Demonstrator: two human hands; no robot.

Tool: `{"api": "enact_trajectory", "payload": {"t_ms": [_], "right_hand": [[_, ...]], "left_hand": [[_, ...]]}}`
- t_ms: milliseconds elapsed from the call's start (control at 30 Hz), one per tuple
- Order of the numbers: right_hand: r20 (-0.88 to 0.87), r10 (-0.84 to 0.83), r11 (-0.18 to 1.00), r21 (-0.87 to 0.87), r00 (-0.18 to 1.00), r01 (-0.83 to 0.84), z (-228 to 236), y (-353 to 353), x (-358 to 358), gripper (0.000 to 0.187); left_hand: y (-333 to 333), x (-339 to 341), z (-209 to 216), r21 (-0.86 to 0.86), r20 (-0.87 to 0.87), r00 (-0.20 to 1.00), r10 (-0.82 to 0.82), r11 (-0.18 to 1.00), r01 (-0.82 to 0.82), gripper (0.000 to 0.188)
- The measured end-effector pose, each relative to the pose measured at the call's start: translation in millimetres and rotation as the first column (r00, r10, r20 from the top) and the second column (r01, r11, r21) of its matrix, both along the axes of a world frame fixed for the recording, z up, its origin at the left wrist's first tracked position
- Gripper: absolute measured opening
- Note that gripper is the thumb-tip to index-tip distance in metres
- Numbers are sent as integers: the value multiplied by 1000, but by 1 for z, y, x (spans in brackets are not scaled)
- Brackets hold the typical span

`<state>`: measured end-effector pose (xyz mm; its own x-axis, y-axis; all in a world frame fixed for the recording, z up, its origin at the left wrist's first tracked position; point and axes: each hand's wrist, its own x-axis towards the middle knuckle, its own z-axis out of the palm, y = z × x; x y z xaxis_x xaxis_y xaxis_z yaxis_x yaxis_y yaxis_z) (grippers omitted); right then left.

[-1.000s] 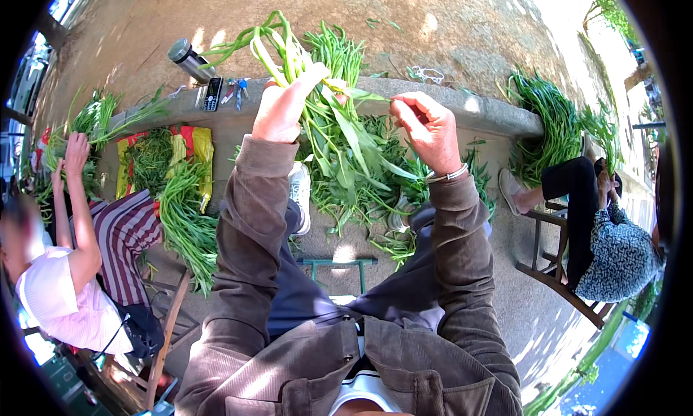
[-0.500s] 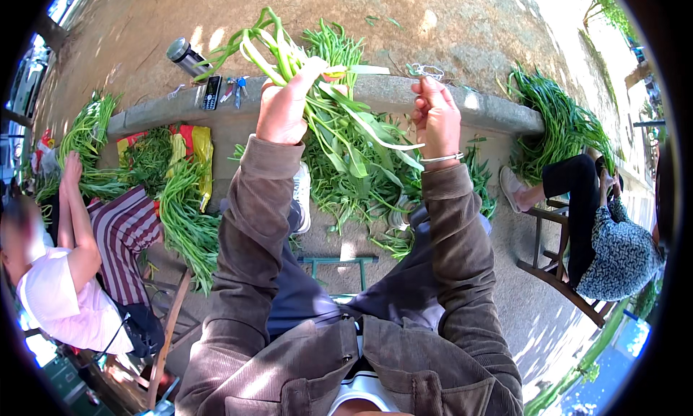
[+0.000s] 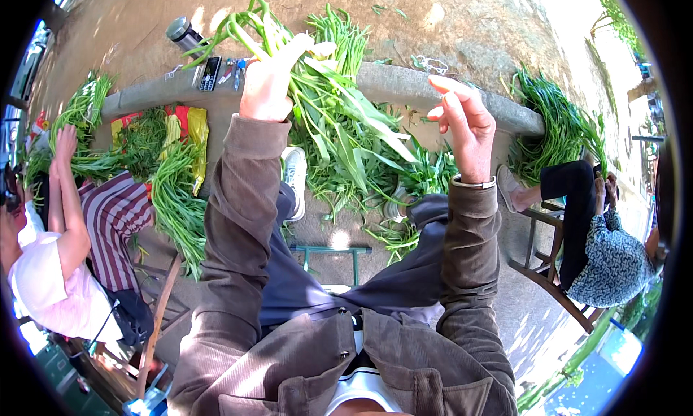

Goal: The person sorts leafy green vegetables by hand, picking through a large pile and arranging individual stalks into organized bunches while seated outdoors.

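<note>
My left hand (image 3: pixel 268 87) is closed around a bunch of long-stemmed leafy greens (image 3: pixel 328 113). Pale, bent stems stick out above the fist, and the leaves hang down to its right. My right hand (image 3: pixel 469 131) is raised to the right of the bunch, apart from it. Its fingers are parted, and I see nothing in them. Below both hands, a loose heap of greens (image 3: pixel 336 188) lies on the ground between my feet. Another bundle of greens (image 3: pixel 339 40) rests at the low kerb (image 3: pixel 404 87), partly hidden by the leaves I hold.
On the kerb lie a phone (image 3: pixel 210 74), keys (image 3: pixel 238 75) and white string (image 3: pixel 433 64); a steel flask (image 3: pixel 182 35) stands behind. A person (image 3: pixel 65 271) sits left beside a yellow-red bag (image 3: pixel 196 145) and greens. Another person (image 3: pixel 613 264) sits right near more greens (image 3: pixel 552 127).
My right hand has moved right and away from the bunch, its pinched fingers now parted. My left hand, still holding the greens, has shifted slightly left and up.
</note>
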<state>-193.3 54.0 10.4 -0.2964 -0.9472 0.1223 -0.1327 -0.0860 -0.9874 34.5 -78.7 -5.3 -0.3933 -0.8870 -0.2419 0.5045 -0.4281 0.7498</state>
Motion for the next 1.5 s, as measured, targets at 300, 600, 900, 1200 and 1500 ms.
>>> {"api": "enact_trajectory", "payload": {"t_ms": [300,600,900,1200,1500], "right_hand": [[-694,38,955,-188,719,-231,-21,2,26,26],[-671,-17,975,-175,742,-136,-22,4,31,9],[-18,-170,985,-41,985,169,-24,1,34,13],[8,254,967,10,967,-254,-19,8,34,20],[-73,231,973,27,970,-229,-25,5,35,18]], "left_hand": [[1,-2,0,-24,-4,1000,25,999,-25,19],[-3,1,-9,-37,-23,1000,5,999,-6,18],[-2,2,-5,38,-67,993,96,995,-93,15],[-5,9,-9,-158,83,989,124,981,-109,16],[-14,17,-2,77,-86,984,155,986,-148,18]]}}
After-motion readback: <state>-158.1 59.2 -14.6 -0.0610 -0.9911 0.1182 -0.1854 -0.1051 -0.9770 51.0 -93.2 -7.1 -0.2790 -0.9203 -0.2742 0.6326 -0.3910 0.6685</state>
